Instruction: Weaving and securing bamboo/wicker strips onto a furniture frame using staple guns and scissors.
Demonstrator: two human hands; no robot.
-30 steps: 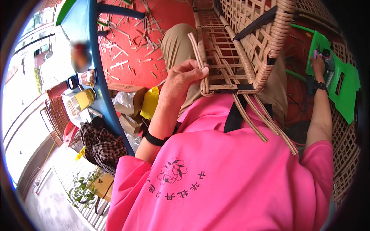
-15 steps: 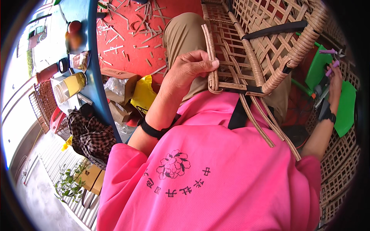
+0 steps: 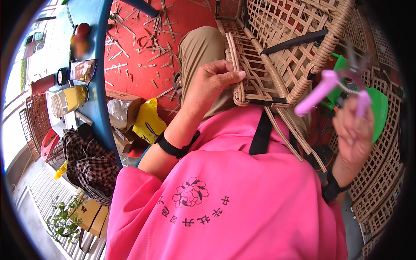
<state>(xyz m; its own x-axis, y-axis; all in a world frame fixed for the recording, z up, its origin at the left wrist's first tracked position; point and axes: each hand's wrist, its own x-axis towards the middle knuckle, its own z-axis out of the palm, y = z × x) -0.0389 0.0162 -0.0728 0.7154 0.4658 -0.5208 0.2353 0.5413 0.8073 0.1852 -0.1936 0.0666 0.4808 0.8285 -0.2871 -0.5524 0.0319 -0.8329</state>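
My left hand (image 3: 212, 80) pinches a pair of cane strips (image 3: 233, 52) that stand up at the near corner of a woven rattan seat (image 3: 277, 80). The seat leans over my lap, its open lattice bound with wrapped cane and a black strap (image 3: 294, 42). Loose cane ends (image 3: 284, 134) hang from its near edge over my pink shirt. Out to the right, my right hand (image 3: 353, 130) is closed on one handle of purple-handled pruning shears (image 3: 318, 93). Their handles are spread, and the blades are smeared by motion.
On the left a blue table (image 3: 102, 86) carries a jar of yellow liquid (image 3: 69, 100) and other items. Beneath its edge are a cardboard box (image 3: 125, 112) and a yellow bag (image 3: 148, 121). Cane offcuts (image 3: 149, 54) litter the red floor. Green plastic (image 3: 380, 110) and more woven lattice (image 3: 372, 186) lie right.
My right hand has brought the pruning shears up and leftward, nearer the seat, and the handles have spread. My left hand keeps its pinch on the strips. The whole view has shifted slightly.
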